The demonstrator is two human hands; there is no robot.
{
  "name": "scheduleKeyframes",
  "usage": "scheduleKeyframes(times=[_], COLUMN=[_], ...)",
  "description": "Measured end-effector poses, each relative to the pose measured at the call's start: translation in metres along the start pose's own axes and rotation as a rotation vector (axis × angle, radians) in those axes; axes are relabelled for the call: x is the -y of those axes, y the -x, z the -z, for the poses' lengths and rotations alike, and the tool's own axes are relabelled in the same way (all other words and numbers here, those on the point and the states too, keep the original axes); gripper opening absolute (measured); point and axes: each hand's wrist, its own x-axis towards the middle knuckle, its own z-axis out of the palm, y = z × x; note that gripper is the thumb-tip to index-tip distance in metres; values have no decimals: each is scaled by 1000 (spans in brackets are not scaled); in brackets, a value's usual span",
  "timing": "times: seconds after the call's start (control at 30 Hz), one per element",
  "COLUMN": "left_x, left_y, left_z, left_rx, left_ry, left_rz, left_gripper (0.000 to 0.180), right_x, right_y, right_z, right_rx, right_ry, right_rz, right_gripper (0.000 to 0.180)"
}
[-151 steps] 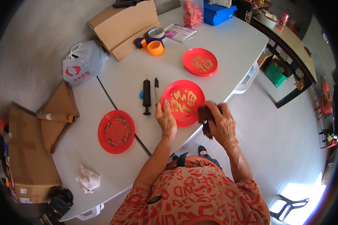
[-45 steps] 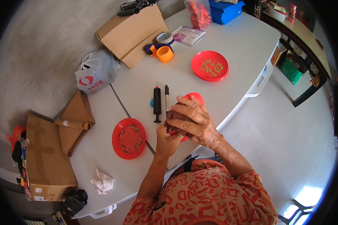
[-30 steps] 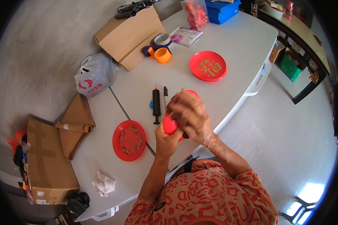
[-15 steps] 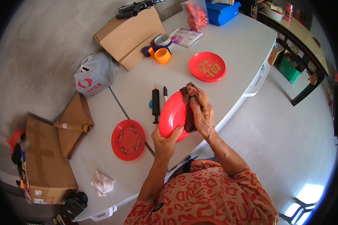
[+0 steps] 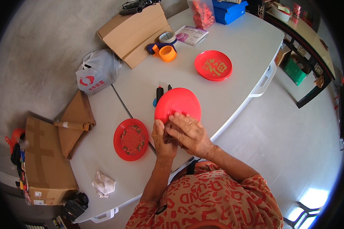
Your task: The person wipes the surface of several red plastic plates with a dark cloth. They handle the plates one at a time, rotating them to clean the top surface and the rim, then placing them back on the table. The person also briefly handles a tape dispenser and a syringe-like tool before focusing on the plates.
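Up in front of my body is a glossy red plate (image 5: 179,100), its plain side showing. My left hand (image 5: 164,147) grips its lower left rim, thumb on the surface. Across the plate's lower part lies my right hand (image 5: 193,133), fingers bent over a dark brown cloth (image 5: 172,140), mostly hidden beneath it. On the table left of my hands sits a red plate with a patterned middle (image 5: 131,139). Another red plate with gold characters (image 5: 213,65) lies beyond, to the right. Just behind the held plate stick out a black hand pump (image 5: 159,92) and a black pen (image 5: 169,87), both partly covered.
On the grey-white table (image 5: 240,49) are a crumpled white cloth (image 5: 104,184), a plastic bag (image 5: 98,70), an orange tape dispenser (image 5: 167,53), an open carton (image 5: 135,32), a blue box (image 5: 229,12) and a clear container of red packets (image 5: 202,14). A large carton (image 5: 49,160) stands left.
The held plate has turned so its plain face shows more fully. My right hand has moved from the plate's right rim down and left across its lower part, taking the brown cloth along.
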Motion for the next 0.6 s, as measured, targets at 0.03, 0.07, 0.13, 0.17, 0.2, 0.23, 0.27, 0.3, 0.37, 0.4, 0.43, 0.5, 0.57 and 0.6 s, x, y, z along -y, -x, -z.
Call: scheduleKeyframes(times=[0.03,0.07,0.13,0.17,0.2,0.23,0.27,0.3,0.37,0.4,0.43,0.5,0.57,0.6], left_x=[-2,-5,-8,-7,-5,-3,-3,-3,-1,0,1,4,7,6], left_y=[0,-1,1,3,5,7,9,9,9,9,8,10,15,15], left_z=[-4,-9,-20,-20,-18,-17,-20,-20,-19,-19,-20,-18,-16,-21], left_rx=[3,9,23,-5,-34,-62,-55,-53,-49,-42,-35,-19,1,-60], left_ry=[-70,-141,-167,-141,-114,-87,-98,-106,-124,-138,-152,-177,-190,-153], left_rz=[-31,-60,-78,-60,-43,-25,-31,-35,-45,-53,-60,-86,-121,-114], left_gripper=[53,54,56,52,48,44,43,44,45,47,48,51,53,52], right_x=[-3,-6,-21,-29,-41,-45,-52,-56,-43,-33,-26,-11,-1,1], right_y=[-5,-10,-21,-26,-25,-23,-21,-20,-19,-19,-17,-20,-22,-25], right_z=[2,4,5,6,4,8,7,6,11,14,12,7,11,13], right_rx=[26,-35,-172,-241,-228,-193,-197,-201,-169,-151,-119,-60,-29,-30], right_ry=[-5,-4,-23,-29,-108,-44,-182,-319,-258,-227,-133,-90,-32,-19], right_rz=[-12,-37,-76,-96,-198,-336,-396,-455,-377,-340,-230,-35,14,15], right_gripper=[55,57,55,54,48,44,44,43,46,48,49,47,40,40])
